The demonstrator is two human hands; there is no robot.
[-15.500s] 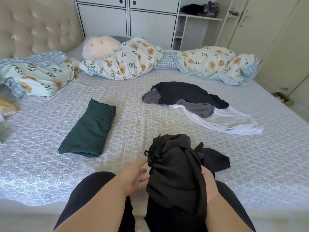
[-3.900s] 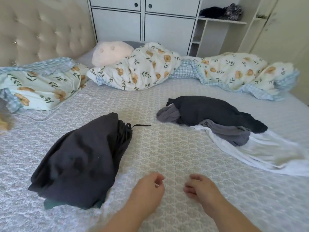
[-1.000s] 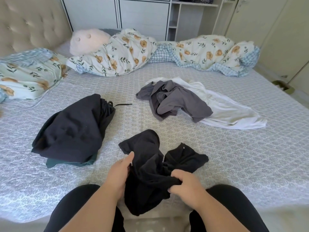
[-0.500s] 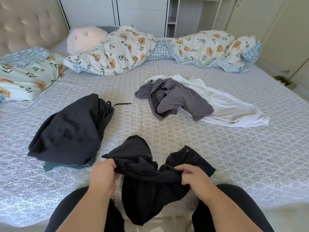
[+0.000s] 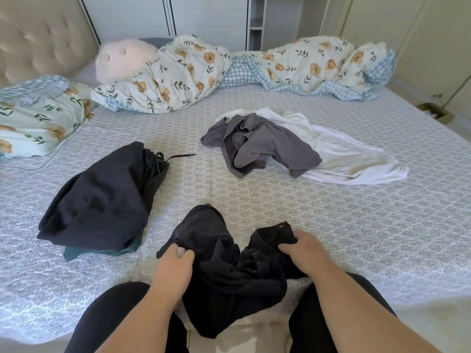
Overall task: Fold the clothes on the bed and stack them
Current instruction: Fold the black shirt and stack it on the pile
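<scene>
A crumpled black garment (image 5: 224, 266) lies at the bed's near edge and hangs down over it between my knees. My left hand (image 5: 175, 266) pinches its left side; my right hand (image 5: 303, 253) grips its right side near a hem. To the left sits a stack: a folded black garment (image 5: 102, 200) with a drawstring, on top of a folded green one (image 5: 76, 254) that shows only at the bottom edge. Further back, a rumpled grey garment (image 5: 262, 143) lies over a white one (image 5: 351, 159).
The bed sheet (image 5: 356, 225) is pale with a small print. A floral duvet (image 5: 305, 64) is bunched along the far side, with a pink plush pillow (image 5: 125, 57) and a floral pillow (image 5: 38, 118) at the left. White cupboards stand behind the bed.
My hands have moved further apart along the black garment and pulled it slightly toward me, spreading it wider. The stack and the grey and white pile have not moved.
</scene>
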